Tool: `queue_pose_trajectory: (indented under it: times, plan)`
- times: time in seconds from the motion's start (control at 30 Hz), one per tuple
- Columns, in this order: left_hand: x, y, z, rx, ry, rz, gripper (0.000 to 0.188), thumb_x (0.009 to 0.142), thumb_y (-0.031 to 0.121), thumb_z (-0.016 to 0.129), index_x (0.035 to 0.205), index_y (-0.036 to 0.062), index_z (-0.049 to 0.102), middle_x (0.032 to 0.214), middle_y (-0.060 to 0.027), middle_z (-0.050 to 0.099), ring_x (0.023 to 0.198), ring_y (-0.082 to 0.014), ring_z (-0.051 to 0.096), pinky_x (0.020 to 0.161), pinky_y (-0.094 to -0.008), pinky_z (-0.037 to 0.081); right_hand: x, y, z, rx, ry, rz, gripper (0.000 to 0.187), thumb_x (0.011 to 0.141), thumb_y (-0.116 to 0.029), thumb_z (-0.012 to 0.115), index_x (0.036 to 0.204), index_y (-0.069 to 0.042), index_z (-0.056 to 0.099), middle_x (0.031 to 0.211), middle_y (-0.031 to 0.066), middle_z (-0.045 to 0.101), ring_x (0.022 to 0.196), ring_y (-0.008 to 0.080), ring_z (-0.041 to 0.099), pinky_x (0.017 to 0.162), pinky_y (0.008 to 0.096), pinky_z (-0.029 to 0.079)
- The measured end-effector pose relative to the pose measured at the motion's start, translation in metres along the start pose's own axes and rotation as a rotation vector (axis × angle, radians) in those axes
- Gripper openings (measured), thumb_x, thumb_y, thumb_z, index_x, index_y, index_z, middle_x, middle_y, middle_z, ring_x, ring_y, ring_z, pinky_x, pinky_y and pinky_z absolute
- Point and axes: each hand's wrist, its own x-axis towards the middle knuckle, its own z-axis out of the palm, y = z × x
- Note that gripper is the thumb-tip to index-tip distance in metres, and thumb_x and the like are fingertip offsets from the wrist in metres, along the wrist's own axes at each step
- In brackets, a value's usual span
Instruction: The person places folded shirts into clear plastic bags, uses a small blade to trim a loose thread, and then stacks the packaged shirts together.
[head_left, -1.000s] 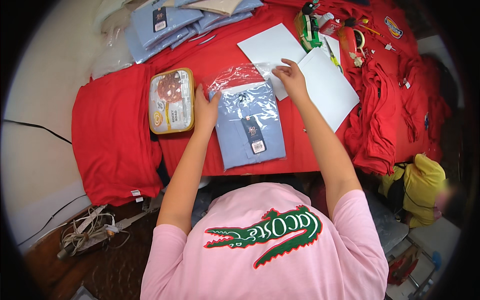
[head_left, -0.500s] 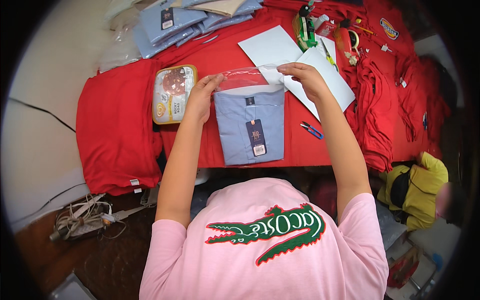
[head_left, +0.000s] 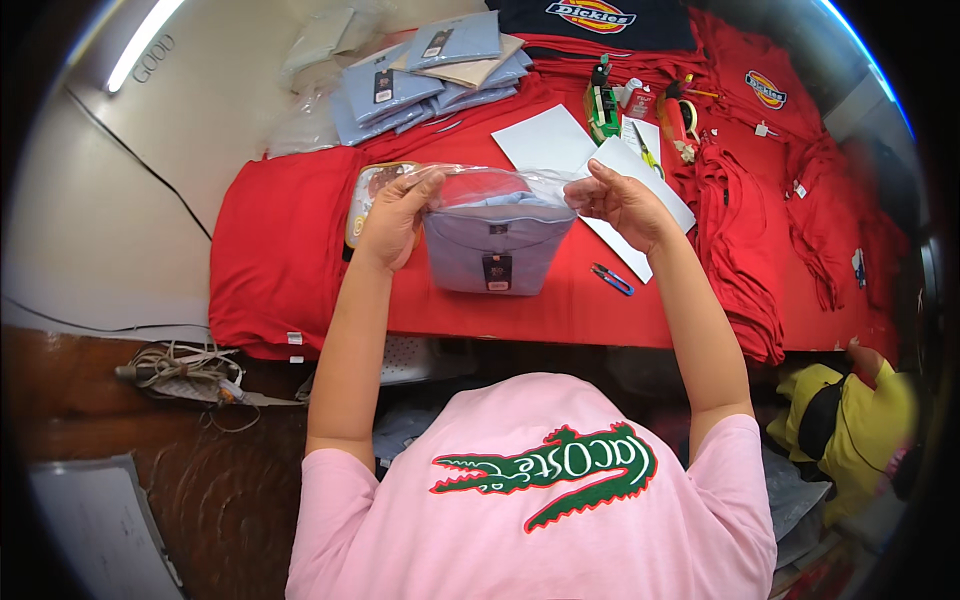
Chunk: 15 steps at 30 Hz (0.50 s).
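Observation:
A folded light blue shirt (head_left: 460,262) with a dark hang tag (head_left: 497,272) sits inside a clear plastic bag (head_left: 480,178). The bag's far end extends past the shirt. My left hand (head_left: 398,218) has thumb and fingers closed on the left corner of that end. At the right corner my right hand (head_left: 628,208) grips the plastic, its thumb and fingers bent round the edge. Shirt and bag look tilted, far end raised toward me. Partly behind my left hand lies a tub (head_left: 372,190) with a pictured lid.
Blue-handled thread snips (head_left: 612,280) lie right of the bag, near white sheets (head_left: 548,140). Behind them stand a green tape dispenser (head_left: 602,105) and yellow scissors (head_left: 648,152). Bagged shirts (head_left: 395,95) are stacked far left. Red garments (head_left: 275,250) cover the left side. A person in yellow (head_left: 850,430) is at lower right.
Both hands have lifted the bag's far end, so the shirt now appears tilted and shortened. My right hand's fingers have curled more round the plastic. The view has shifted, showing more beyond the table.

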Motion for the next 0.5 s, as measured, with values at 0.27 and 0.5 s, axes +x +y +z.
queue_pose_trajectory:
  times: [0.27, 0.5]
  plan:
    - [-0.050, 0.010, 0.020, -0.028, -0.056, -0.019, 0.027, 0.101, 0.022, 0.071, 0.116, 0.0008, 0.076, 0.088, 0.0045, 0.066, 0.077, -0.0049, 0.052, 0.081, -0.0238, 0.049, -0.052, -0.009, 0.025, -0.094, 0.090, -0.330, 0.025, 0.099, -0.019, 0.071, 0.114, 0.000, 0.078, 0.096, 0.0075, 0.077, 0.086, 0.0145, 0.069, 0.082, 0.0282, 0.053]
    - [-0.092, 0.031, 0.059, -0.086, 0.002, 0.157, 0.032, 0.107, 0.024, 0.062, 0.120, -0.0025, 0.074, 0.112, -0.0070, 0.073, 0.086, -0.0095, 0.061, 0.087, -0.0266, 0.050, -0.101, -0.037, 0.038, -0.194, -0.001, -0.632, 0.024, 0.100, -0.018, 0.071, 0.111, 0.001, 0.079, 0.096, 0.0090, 0.077, 0.086, 0.0143, 0.070, 0.083, 0.0291, 0.055]
